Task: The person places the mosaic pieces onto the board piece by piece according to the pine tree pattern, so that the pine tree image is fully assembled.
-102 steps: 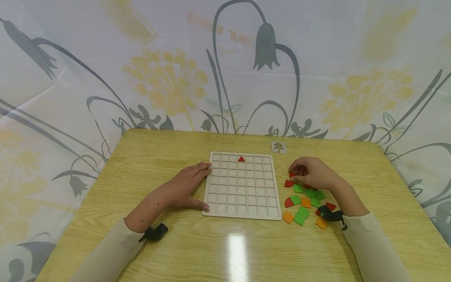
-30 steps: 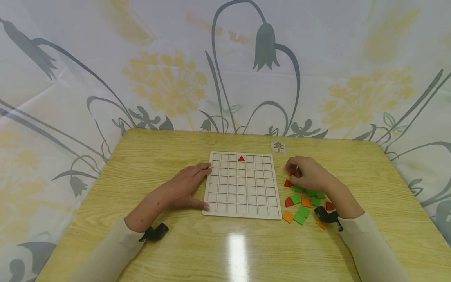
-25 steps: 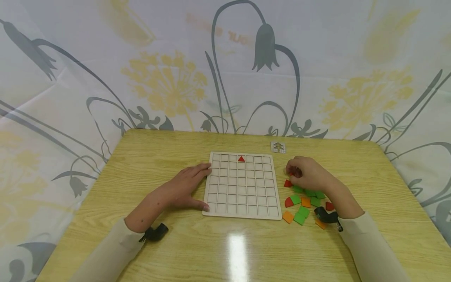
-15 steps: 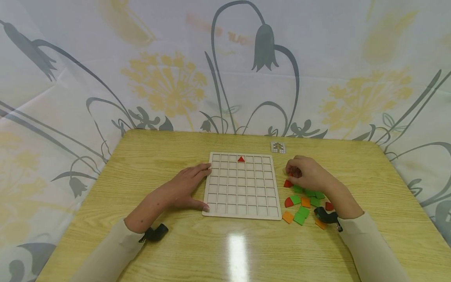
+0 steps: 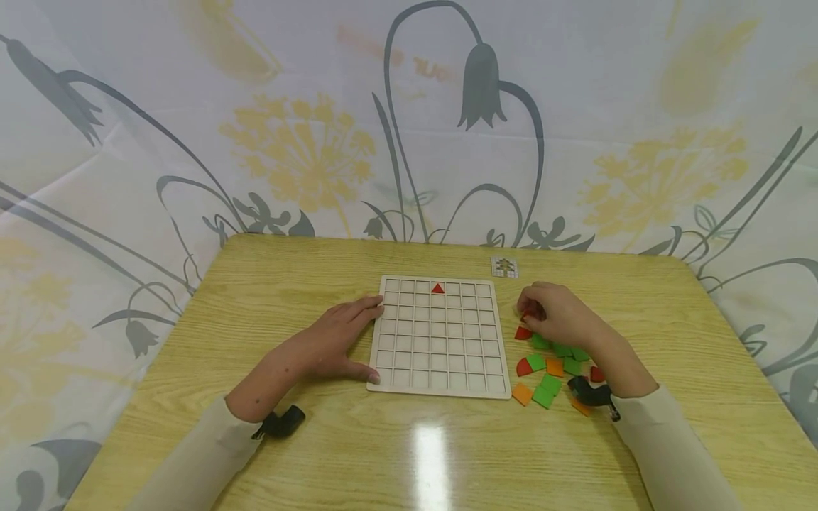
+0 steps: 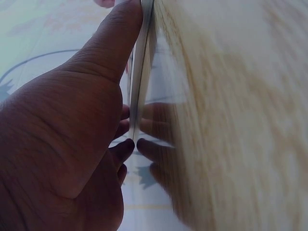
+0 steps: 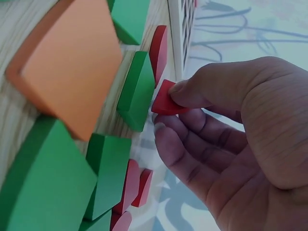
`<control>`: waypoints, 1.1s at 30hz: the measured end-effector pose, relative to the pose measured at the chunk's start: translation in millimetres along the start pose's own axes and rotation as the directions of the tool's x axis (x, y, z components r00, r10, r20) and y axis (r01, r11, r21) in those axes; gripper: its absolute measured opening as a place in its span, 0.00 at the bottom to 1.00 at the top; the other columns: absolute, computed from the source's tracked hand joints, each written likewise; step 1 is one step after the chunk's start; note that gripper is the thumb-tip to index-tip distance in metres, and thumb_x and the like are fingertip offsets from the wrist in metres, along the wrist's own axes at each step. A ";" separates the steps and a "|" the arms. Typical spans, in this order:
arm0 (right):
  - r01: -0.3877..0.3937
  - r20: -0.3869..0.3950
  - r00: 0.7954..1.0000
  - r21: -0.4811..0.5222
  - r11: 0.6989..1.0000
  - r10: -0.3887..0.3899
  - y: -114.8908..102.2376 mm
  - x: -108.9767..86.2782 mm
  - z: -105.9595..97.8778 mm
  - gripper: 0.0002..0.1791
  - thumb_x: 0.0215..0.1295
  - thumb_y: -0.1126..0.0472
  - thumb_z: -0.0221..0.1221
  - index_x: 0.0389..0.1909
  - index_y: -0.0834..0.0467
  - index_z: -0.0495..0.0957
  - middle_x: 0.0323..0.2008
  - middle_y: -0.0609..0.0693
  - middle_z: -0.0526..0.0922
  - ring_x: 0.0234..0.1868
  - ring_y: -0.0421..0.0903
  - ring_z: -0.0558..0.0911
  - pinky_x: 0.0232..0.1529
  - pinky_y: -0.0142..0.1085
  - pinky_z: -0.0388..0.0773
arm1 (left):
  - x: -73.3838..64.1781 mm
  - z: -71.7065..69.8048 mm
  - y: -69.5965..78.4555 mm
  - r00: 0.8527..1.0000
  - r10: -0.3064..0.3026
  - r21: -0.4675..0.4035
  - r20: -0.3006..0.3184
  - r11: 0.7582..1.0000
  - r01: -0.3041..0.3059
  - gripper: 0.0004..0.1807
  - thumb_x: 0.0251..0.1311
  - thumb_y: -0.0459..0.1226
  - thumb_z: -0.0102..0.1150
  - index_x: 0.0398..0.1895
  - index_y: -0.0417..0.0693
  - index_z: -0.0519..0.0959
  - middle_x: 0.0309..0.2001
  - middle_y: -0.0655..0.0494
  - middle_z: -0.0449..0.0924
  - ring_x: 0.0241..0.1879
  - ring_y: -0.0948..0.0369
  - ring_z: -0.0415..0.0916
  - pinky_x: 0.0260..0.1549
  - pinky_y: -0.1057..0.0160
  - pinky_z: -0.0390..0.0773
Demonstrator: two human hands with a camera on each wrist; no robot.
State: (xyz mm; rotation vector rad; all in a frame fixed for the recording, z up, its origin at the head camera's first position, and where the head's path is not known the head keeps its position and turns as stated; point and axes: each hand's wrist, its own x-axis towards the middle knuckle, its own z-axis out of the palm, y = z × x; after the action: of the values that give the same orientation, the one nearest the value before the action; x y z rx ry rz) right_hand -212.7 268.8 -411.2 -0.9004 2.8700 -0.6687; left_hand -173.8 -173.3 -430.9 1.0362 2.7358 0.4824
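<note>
A pale gridded board (image 5: 438, 392) lies on the table, with a red triangle tile (image 5: 437, 289) in its top row. Spread along the board's left side, my left hand (image 5: 332, 342) touches the edge with its fingertips and sets its thumb on the near left corner. My right hand (image 5: 564, 314) is over the loose tiles right of the board. In the right wrist view its thumb and fingers pinch a small red tile (image 7: 162, 100), whose full outline is hidden by the thumb. Close by lie a green tile (image 7: 136, 94) and another red tile (image 7: 159, 50).
Several loose tiles in green (image 5: 544, 394), orange (image 5: 554, 366) and red (image 5: 597, 374) lie below and around the right wrist. A small patterned card (image 5: 505, 267) sits beyond the board's far right corner. A flower-printed backdrop (image 5: 422, 163) rises behind the table.
Since the earliest frame my right hand has shifted slightly left, its fingers still at the red tiles. Over the last second it has barely moved. The left hand and the board have stayed in place.
</note>
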 end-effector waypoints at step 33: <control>0.029 -0.035 0.999 0.139 0.990 -0.024 -34.9 35.0 7.2 0.03 0.74 0.69 0.64 0.44 0.61 0.84 0.38 0.48 0.84 0.39 0.44 0.82 0.41 0.42 0.80 | 0.0 -0.9 1.0 1.000 0.019 0.006 0.007 1.000 -0.019 0.66 0.54 0.69 0.72 0.85 0.40 0.54 0.86 0.45 0.46 0.83 0.45 0.50 0.79 0.41 0.54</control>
State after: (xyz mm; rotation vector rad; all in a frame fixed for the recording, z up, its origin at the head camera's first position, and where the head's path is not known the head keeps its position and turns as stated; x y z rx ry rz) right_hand -221.8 220.8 -400.6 -0.9179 2.8018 -0.8820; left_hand -173.5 -172.8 -429.7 1.0642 2.7253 0.4720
